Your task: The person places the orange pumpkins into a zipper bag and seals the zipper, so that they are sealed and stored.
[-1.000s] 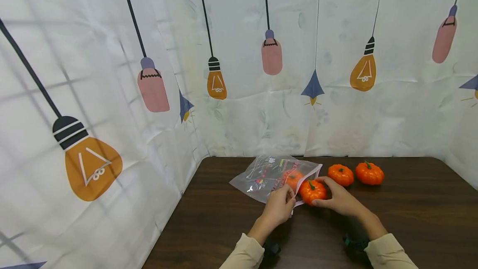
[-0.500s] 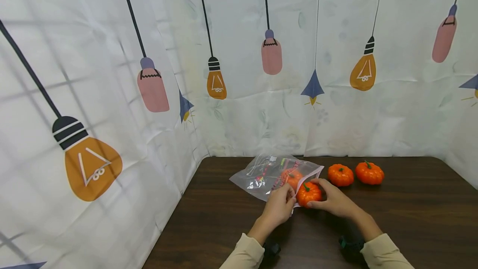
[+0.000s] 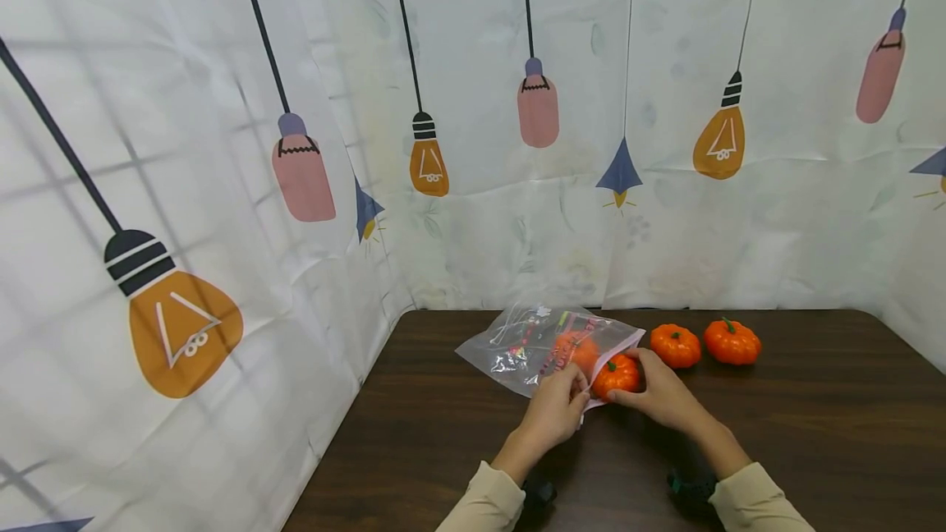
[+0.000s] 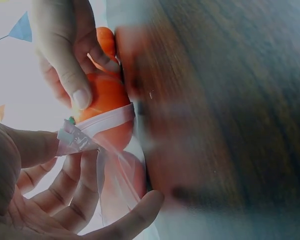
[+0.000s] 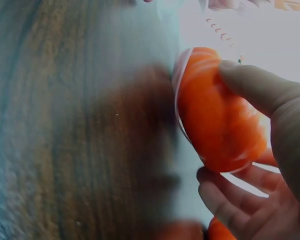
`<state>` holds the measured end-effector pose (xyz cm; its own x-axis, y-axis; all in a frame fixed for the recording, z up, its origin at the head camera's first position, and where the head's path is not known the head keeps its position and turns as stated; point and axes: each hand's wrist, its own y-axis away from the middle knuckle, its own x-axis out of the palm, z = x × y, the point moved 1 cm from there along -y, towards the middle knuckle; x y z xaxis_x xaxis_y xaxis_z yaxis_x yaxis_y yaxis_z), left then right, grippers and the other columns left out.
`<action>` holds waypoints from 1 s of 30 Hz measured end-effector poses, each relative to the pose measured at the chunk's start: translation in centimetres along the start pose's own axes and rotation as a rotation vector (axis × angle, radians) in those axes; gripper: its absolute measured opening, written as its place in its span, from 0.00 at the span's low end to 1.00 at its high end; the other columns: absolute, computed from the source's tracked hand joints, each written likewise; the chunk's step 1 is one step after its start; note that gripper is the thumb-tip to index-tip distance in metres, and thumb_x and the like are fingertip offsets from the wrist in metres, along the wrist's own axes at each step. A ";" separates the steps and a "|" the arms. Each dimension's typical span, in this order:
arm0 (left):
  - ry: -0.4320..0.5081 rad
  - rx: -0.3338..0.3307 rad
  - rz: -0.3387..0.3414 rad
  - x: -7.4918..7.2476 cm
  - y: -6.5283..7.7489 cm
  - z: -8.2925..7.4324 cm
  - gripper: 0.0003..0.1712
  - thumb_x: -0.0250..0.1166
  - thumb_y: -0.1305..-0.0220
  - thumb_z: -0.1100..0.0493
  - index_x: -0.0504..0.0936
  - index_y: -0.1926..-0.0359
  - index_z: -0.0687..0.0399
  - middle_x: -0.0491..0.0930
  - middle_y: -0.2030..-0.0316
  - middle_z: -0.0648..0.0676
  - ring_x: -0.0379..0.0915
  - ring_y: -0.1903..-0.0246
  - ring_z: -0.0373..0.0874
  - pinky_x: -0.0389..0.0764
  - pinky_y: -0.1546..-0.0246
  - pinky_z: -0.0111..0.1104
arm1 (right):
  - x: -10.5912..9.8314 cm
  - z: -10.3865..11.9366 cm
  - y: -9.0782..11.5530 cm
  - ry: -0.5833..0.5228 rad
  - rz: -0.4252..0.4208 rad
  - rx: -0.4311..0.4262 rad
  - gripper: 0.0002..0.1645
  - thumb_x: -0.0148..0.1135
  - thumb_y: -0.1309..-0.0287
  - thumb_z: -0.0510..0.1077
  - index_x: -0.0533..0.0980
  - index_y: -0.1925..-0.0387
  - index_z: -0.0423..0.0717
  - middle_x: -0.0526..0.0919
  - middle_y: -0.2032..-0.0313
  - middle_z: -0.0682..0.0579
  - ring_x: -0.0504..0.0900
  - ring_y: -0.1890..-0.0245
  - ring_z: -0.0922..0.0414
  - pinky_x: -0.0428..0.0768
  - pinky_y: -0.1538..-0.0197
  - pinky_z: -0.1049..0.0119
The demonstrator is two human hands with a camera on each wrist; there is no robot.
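A clear plastic zip bag (image 3: 510,351) with pink print and a pale pink rim lies on the table, its mouth facing right. Inside it is one orange toy pumpkin (image 3: 576,349). My left hand (image 3: 553,410) pinches the rim between thumb and fingers; the left wrist view shows the thumb on the pink strip (image 4: 112,118). With thumb and fingers on either side, my right hand (image 3: 671,395) holds a second small pumpkin (image 3: 617,378) partly inside the bag's mouth. In the right wrist view the bag's edge crosses this pumpkin (image 5: 215,120).
Two more orange pumpkins, a nearer one (image 3: 676,346) and a farther one (image 3: 732,342), sit on the dark wooden table (image 3: 828,425) right of the bag. A white curtain (image 3: 473,253) printed with lamps hangs behind the table and on its left.
My right hand has moved left with the pumpkin, which has gone from the bag's opening to partly under its rim. The left hand keeps its pinch, nearly still.
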<state>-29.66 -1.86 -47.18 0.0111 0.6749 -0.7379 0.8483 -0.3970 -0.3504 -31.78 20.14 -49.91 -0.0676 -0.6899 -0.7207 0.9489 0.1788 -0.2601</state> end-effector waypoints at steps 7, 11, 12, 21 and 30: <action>-0.003 0.015 0.016 0.1 0.1 0.0 0.08 0.66 0.33 0.64 0.75 0.66 0.51 0.73 0.78 0.44 0.63 0.78 0.29 0.67 0.74 0.22 | 0.5 -0.4 -0.1 0.048 -0.037 0.084 0.53 0.76 0.48 0.62 0.66 0.37 0.27 0.75 0.41 0.29 0.78 0.43 0.36 0.74 0.38 0.37; -0.017 0.018 0.019 0.2 0.1 0.2 0.08 0.67 0.33 0.64 0.75 0.66 0.51 0.72 0.78 0.43 0.63 0.77 0.28 0.66 0.73 0.22 | 0.8 -0.4 -0.2 0.058 -0.056 0.123 0.55 0.75 0.48 0.64 0.66 0.36 0.26 0.73 0.41 0.27 0.77 0.44 0.34 0.74 0.40 0.36; -0.020 0.018 0.018 0.2 0.1 0.2 0.08 0.67 0.33 0.64 0.75 0.66 0.51 0.72 0.78 0.43 0.62 0.77 0.28 0.66 0.73 0.22 | 0.9 -0.4 -0.2 0.057 -0.061 0.131 0.56 0.75 0.48 0.65 0.66 0.36 0.26 0.72 0.41 0.27 0.77 0.44 0.34 0.74 0.40 0.35; -0.026 0.020 0.012 0.3 0.1 0.3 0.08 0.67 0.34 0.64 0.75 0.66 0.51 0.72 0.78 0.44 0.62 0.77 0.29 0.66 0.73 0.22 | 0.9 0.0 -0.3 0.043 -0.084 0.183 0.54 0.74 0.47 0.63 0.66 0.35 0.27 0.70 0.41 0.26 0.77 0.45 0.33 0.75 0.43 0.35; -0.003 0.015 -0.005 0.2 0.1 0.3 0.08 0.67 0.34 0.66 0.75 0.67 0.52 0.74 0.77 0.45 0.63 0.77 0.30 0.67 0.73 0.22 | 0.8 0.2 -1.3 0.016 -0.098 0.151 0.51 0.75 0.46 0.59 0.67 0.36 0.25 0.71 0.41 0.24 0.76 0.43 0.32 0.73 0.39 0.35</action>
<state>-29.77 -1.91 -47.56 0.0050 0.6747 -0.7381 0.8406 -0.4026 -0.3624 -32.98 19.21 -50.08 -0.1660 -0.6877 -0.7067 0.9729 0.0027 -0.2312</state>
